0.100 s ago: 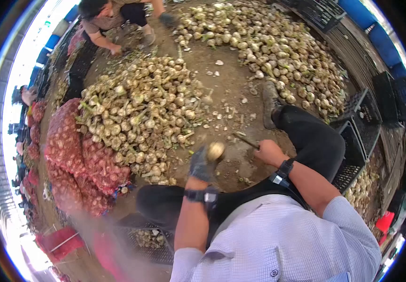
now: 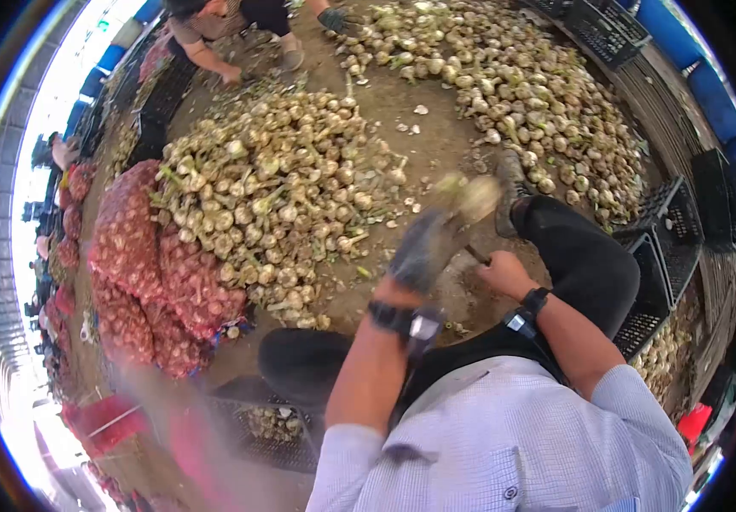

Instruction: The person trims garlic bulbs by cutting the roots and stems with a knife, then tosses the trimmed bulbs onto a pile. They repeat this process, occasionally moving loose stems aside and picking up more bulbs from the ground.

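My left hand (image 2: 423, 247), in a dark grey glove, is closed on a garlic bulb (image 2: 477, 198), which motion blurs. The bulb sticks out beyond the fingers, above my right hand. My bare right hand (image 2: 507, 275) is wrapped round a knife (image 2: 475, 253); only a short dark piece shows past the fist, the rest hidden behind the left hand and bulb. Ahead and to the left lies a heap of garlic bulbs (image 2: 274, 188) with stems on.
Another garlic pile (image 2: 538, 111) spreads at the far right. Red mesh sacks (image 2: 125, 247) stand at left. Black crates (image 2: 645, 290) line the right; another crate (image 2: 300, 456) with garlic sits by my left leg. A co-worker (image 2: 214, 34) crouches at the upper left, one gloved hand near the far pile.
My left hand has swung up and to the right with the garlic bulb, now partly covering the knife. My right hand stays nearly in place. The whole view has shifted slightly.
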Demonstrator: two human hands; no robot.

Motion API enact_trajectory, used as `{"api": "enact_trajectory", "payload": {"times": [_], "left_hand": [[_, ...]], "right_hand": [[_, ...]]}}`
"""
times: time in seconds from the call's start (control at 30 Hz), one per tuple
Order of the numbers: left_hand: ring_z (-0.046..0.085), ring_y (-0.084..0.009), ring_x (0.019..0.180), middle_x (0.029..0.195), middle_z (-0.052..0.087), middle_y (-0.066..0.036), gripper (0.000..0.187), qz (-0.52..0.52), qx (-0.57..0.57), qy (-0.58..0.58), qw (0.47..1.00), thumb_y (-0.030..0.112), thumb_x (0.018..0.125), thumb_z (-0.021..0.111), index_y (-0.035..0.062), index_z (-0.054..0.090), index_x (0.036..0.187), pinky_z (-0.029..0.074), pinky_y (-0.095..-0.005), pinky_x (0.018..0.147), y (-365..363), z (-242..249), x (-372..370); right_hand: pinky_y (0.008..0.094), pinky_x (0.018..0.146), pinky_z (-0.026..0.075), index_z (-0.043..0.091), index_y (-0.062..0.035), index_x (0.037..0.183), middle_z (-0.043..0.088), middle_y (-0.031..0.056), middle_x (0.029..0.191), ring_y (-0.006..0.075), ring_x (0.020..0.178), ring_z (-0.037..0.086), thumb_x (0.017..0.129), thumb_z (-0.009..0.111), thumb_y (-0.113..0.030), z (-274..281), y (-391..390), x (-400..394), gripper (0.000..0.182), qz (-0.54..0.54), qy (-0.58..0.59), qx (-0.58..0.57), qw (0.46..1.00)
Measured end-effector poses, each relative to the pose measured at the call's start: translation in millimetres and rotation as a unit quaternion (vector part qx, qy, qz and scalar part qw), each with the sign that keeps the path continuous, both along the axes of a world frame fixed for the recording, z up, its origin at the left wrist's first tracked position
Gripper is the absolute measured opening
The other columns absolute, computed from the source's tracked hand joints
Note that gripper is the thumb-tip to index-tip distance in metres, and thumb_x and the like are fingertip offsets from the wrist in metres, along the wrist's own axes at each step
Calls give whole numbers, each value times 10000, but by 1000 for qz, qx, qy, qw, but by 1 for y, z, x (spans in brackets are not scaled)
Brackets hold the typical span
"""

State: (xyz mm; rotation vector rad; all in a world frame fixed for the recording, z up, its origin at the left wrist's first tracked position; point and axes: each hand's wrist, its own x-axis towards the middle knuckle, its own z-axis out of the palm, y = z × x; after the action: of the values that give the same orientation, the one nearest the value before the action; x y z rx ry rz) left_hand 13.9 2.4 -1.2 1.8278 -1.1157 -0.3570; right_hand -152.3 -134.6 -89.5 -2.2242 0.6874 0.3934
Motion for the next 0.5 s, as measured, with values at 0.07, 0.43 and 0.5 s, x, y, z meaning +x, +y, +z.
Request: {"api": "enact_trajectory", "payload": {"times": [0.07,0.43,0.5], "left_hand": [[560,-249,1142,1222,605,-147,488,-22,67,-81,994,242,916,613,24,484,1334,454,-363,959,-18,-17,15],[340,-328,1360,1466,377,-199,668,438,389,55,809,391,874,615,43,406,1405,289,-406,1130,72,-143,202],[268,-302,1407,1523,291,-170,681,478,421,50,769,402,910,571,80,333,1460,241,-385,1165,95,-158,247]], "right_hand": [[505,728,482,649,87,779,618,303,770,473,759,598,762,640,-312,-12,-9,5,399,-32,2,21,999],[494,713,493,658,57,826,628,286,790,448,766,614,764,654,-266,5,-8,29,329,36,82,2,996],[495,712,492,658,57,822,628,282,784,447,764,614,764,652,-271,-2,-4,35,333,43,78,9,996]]}}
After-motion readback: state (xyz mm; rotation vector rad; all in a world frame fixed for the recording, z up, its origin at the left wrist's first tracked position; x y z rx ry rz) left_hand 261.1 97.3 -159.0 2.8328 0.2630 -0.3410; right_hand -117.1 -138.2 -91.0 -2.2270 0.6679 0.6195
